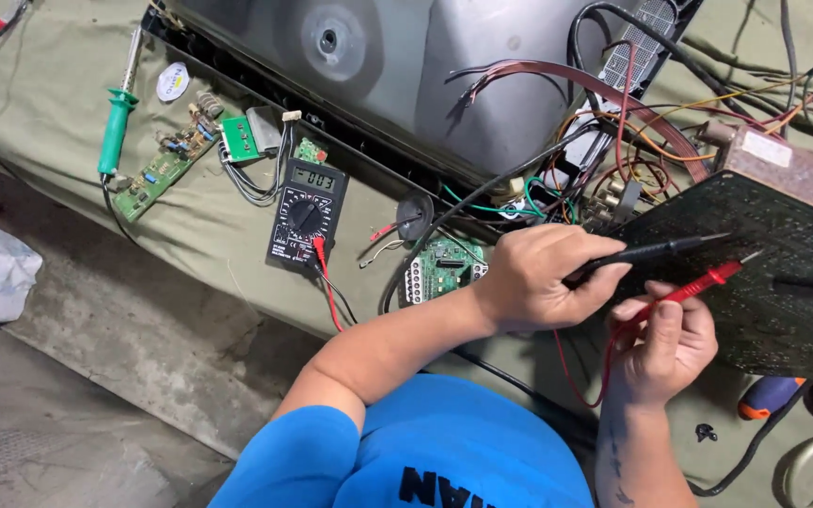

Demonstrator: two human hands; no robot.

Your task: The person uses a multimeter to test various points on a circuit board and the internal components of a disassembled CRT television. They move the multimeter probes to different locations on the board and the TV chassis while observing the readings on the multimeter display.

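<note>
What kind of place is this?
Likely an electronics repair bench: a multimeter, a green soldering iron and loose circuit boards lie on a cloth-covered table.

You're over an olive cloth-covered bench [237, 235], bare grey concrete floor [124, 357] below at left, even flat light.

Red probe [698, 284], black probe [656, 251], dark-green circuit board [764, 282]
</note>
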